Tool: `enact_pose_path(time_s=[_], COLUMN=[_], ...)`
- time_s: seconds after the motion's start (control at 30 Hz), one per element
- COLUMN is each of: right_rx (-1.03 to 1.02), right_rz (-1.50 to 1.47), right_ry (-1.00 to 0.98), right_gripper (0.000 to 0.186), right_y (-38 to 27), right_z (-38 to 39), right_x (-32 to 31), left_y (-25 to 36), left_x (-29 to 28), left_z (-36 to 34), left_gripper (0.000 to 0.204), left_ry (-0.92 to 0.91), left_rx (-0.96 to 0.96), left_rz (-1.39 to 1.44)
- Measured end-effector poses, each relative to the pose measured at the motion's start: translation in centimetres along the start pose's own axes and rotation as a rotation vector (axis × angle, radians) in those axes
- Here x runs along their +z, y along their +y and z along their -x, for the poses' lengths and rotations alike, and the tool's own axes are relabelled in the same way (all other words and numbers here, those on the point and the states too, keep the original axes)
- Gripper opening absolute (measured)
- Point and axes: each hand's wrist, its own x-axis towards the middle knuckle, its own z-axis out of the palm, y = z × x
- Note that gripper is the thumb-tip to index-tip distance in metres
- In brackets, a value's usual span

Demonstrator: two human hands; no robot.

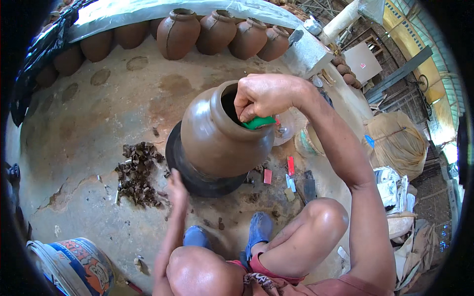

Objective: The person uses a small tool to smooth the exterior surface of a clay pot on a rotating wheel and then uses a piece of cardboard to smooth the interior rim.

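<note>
A large wet clay pot [207, 133] with a wide mouth stands on a dark round turntable [212, 189] in front of me. My right hand [264, 96] reaches over the pot's rim from the right. Its fingers are closed in a pinch on a green scraper [258, 122], a thin flat piece held against the inside of the mouth; part of it is hidden. Low on the left, my left hand [177, 190] is at the turntable's edge, its fingers stretched out and holding nothing. Whether the fingertips touch the edge is hard to tell.
Clay scraps [138, 172] lie left of the turntable. Small flat tools, among them a red one [291, 166] and a pink one [267, 176], lie to its right. Several finished-shape pots [178, 37] line the back. A bucket [74, 266] stands at lower left, a wrapped bundle [397, 143] at right.
</note>
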Motion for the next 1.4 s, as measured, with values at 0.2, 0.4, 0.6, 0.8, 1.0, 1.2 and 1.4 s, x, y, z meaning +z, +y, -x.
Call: enact_pose_path(time_s=[0.2,0.4,0.6,0.8,1.0,1.2,1.4], right_rx=[-0.044,-0.006,-0.008,0.118,-0.013,0.057,0.016], right_rz=[-0.039,-0.063,-0.102,-0.124,-0.121,-0.11,-0.166], right_ry=[0.046,0.03,0.019,-0.036,0.027,0.004,0.008], right_gripper=[0.019,0.019,0.019,0.019,0.018,0.019,0.016], right_y=[0.5,0.9,0.8,0.3,1.0,-0.6,-0.6], right_z=[-0.5,-0.1,-0.7,0.3,-0.4,-0.1,-1.1], right_x=[0.6,1.0,0.4,0.1,0.8,0.4,0.2], left_y=[-6.8,-1.0,-6.8,0.0,-6.6,-1.0,-10.7], left_x=[2.4,-1.3,1.8,1.1,3.5,-1.3,-1.5], left_z=[8.5,-1.8,9.3,1.6,8.7,1.0,2.0], left_gripper=[0.072,0.082,0.064,0.059,0.072,0.067,0.062], left_ry=[-0.117,0.198,-0.129,0.06,-0.126,0.149,0.213], left_rx=[-0.383,0.148,-0.322,-0.001,-0.244,-0.022,0.063], left_rz=[-0.147,-0.15,-0.162,-0.101,-0.118,-0.219,-0.087])
